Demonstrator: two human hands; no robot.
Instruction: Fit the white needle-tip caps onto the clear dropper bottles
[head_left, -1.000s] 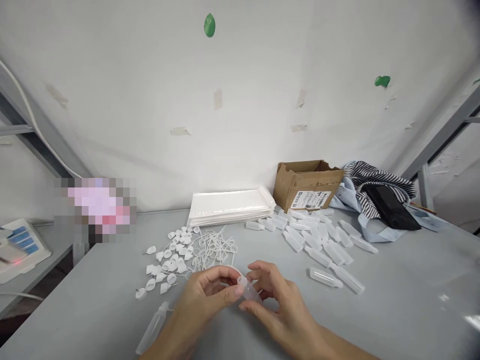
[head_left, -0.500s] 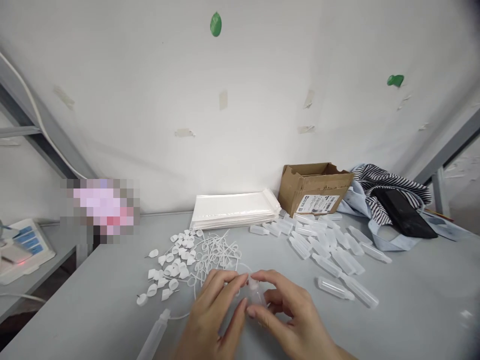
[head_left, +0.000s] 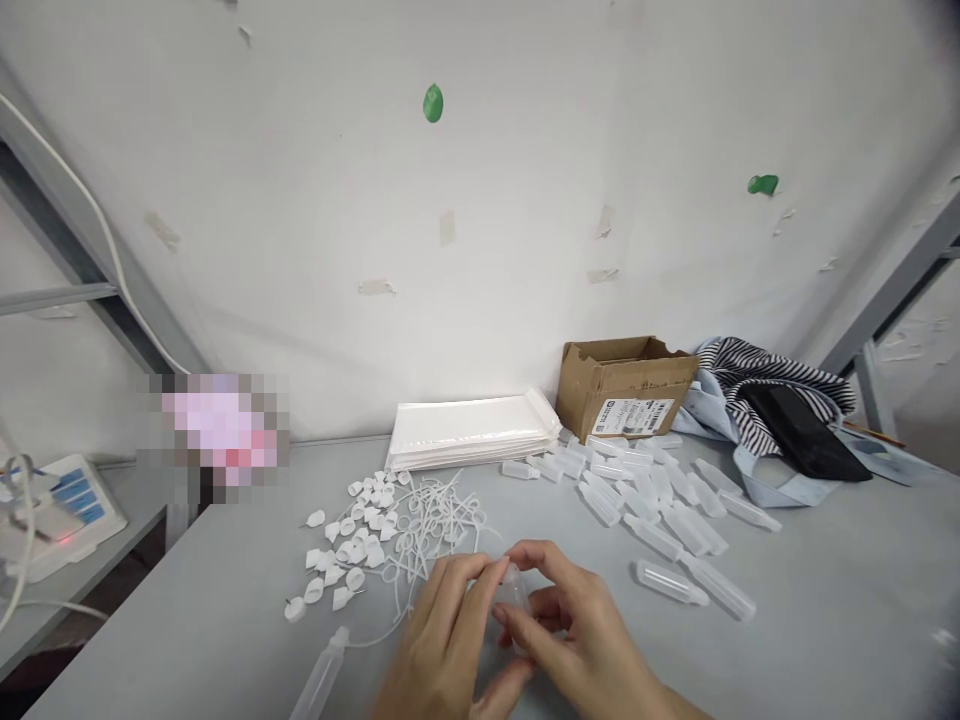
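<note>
Low in the middle of the view, my left hand (head_left: 450, 640) and my right hand (head_left: 577, 630) meet around a small clear plastic bottle (head_left: 516, 598). Fingers of both hands are curled and pinched on it, and most of the bottle is hidden behind them. Just beyond my left hand lies a tangle of thin white plastic loops (head_left: 431, 515), with a scatter of small white caps (head_left: 352, 540) to its left. One finished clear bottle (head_left: 322, 675) lies at the lower left near my left wrist.
Several empty clear bottles (head_left: 652, 500) lie to the right on the grey table (head_left: 825, 600). A stack of white padded envelopes (head_left: 472, 430), an open cardboard box (head_left: 626, 385) and striped cloth with a black object (head_left: 795, 425) sit by the wall. A device (head_left: 52, 505) stands far left.
Both hands have closed more tightly round the bottle and shifted slightly right and lower in view. The camera has tilted, so the wall marks sit lower.
</note>
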